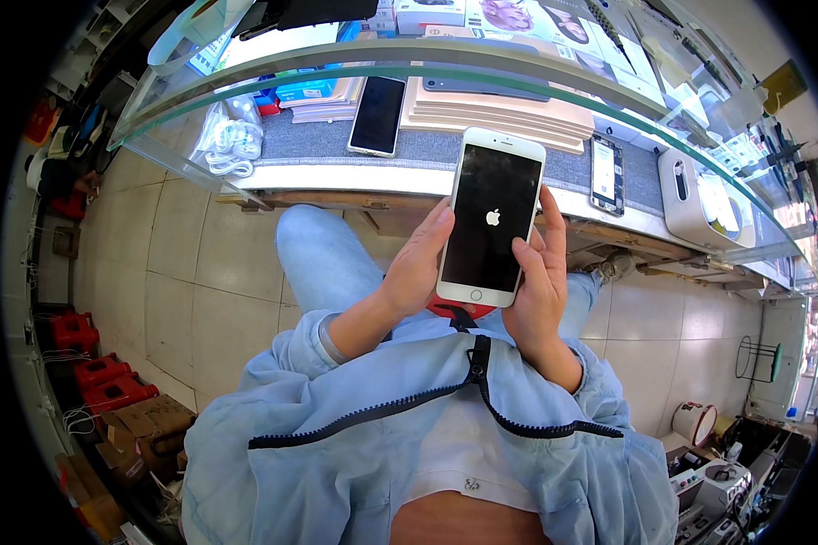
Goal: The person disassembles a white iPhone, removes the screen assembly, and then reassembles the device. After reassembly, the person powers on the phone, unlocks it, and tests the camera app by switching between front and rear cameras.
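Observation:
A white-framed smartphone (pixel 483 241) is held upright between my two hands, its black screen lit with a small white logo. My left hand (pixel 418 261) grips its left edge, the thumb along the side. On the opposite edge, my right hand (pixel 542 282) has its fingers behind the phone and its thumb at the lower right of the screen. Beyond it, on the grey mat (pixel 302 150) of the glass counter, lie a dark phone (pixel 377 115) and, to the right, an opened phone (pixel 606 175) with its inner parts showing.
A glass shelf edge (pixel 409 68) spans the counter above the mat. Bagged white cables (pixel 232 141) lie at the left, stacked flat boxes (pixel 500 113) at the back, and a white bin (pixel 700 200) at the right. Red containers (pixel 109 381) and cardboard boxes (pixel 150 427) stand on the floor at left.

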Tool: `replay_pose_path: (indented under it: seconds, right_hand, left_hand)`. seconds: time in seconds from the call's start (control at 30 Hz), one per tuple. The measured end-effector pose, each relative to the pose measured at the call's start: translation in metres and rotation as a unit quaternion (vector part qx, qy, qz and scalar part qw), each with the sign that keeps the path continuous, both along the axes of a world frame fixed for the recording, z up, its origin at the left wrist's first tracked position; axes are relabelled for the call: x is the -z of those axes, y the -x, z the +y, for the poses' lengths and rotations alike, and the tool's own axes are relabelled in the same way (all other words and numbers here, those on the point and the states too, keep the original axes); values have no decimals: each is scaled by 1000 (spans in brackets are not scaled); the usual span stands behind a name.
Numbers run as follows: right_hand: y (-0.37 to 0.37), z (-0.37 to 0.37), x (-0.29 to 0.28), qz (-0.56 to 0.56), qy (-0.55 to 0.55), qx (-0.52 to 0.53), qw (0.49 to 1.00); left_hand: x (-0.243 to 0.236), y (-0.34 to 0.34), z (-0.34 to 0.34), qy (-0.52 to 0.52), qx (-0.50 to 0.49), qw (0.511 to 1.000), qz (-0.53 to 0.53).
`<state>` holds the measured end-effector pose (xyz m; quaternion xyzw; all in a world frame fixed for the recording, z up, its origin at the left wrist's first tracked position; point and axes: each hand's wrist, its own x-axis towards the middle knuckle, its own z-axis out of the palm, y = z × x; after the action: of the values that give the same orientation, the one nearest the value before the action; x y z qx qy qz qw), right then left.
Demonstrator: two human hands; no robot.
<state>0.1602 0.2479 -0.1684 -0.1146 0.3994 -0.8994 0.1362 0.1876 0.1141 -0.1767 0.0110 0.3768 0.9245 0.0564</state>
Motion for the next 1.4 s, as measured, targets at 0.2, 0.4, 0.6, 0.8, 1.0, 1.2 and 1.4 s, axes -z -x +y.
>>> replay_pose_path:
  seconds: [0.2, 0.4, 0.6, 0.8, 1.0, 1.2, 1.4]
  right_hand:
    - [0, -1, 0, -4, -4, 10, 1000]
    - [0, 0, 5, 9, -17, 18, 1000]
    - [0, 0, 4, 6, -22, 16, 1000]
    - [0, 0, 3, 0, -28, 11, 1000]
    - [0, 1, 6, -2, -21, 11, 1000]
    - [-1, 0, 4, -18, 5, -2, 1000]
    - [0, 1, 3, -22, -9, 2, 1000]
  left_hand:
    - [0, 0, 0, 6, 0, 1000, 3]
    - [-1, -1, 3, 65, -26, 997, -11]
    - [1, -3, -1, 57, -8, 998, -10]
    - [-2, -4, -1, 42, -5, 999, -26]
    - [3, -2, 0, 32, -8, 999, -11]
    - [3, -2, 0, 28, -10, 999, -15]
    - [1, -3, 1, 33, -20, 999, -32]
